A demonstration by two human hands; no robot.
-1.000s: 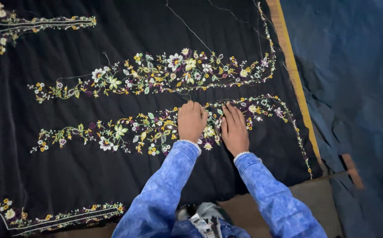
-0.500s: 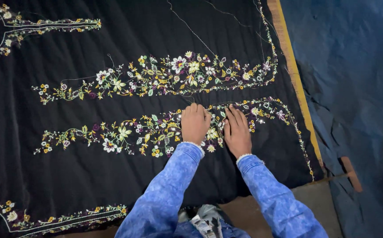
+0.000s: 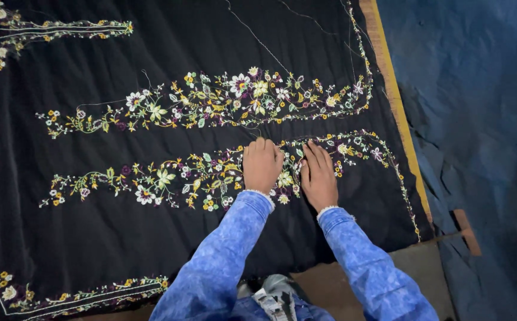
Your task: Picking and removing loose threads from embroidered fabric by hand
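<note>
A large black cloth (image 3: 151, 238) lies stretched flat, embroidered with bands of white, yellow, green and purple flowers. My left hand (image 3: 261, 166) rests on the lower flower band (image 3: 169, 178) with its fingers curled under, knuckles up. My right hand (image 3: 318, 175) lies flat beside it, fingers together and pointing away from me, pressing on the same band. Both arms wear blue mottled denim sleeves. A second flower band (image 3: 223, 101) runs above the hands. Whether a needle sits in my left hand is hidden.
A yellow-brown wooden frame edge (image 3: 392, 101) borders the cloth on the right. Beyond it lies a dark blue wrinkled sheet (image 3: 484, 119). More embroidery sits at the top left (image 3: 44, 30) and bottom left (image 3: 80, 291). A thin loose thread (image 3: 258, 41) crosses the cloth above.
Both hands stay on the lower flower band at almost the same spot. The view has shifted slightly, so the cloth sits a little lower in the picture.
</note>
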